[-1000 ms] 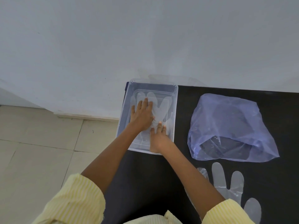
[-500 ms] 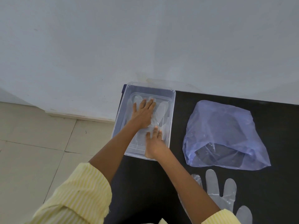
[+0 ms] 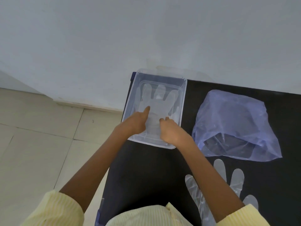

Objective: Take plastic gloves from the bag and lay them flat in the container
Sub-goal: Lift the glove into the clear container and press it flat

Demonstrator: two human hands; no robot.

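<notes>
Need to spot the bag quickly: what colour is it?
Translucent pale blue-violet bag, seen best in the head view.

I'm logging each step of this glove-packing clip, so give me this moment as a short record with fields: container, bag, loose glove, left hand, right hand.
container: clear plastic container at the table's far left corner, one plastic glove lying flat inside, fingers toward the wall
bag: blue plastic bag right of the container, mouth facing the person
loose glove: second plastic glove flat on the black table, near the bag's mouth, partly hidden by the right forearm
left hand: left hand, index finger on the glove's palm
right hand: right hand, fingers curled over the glove's cuff end
</notes>
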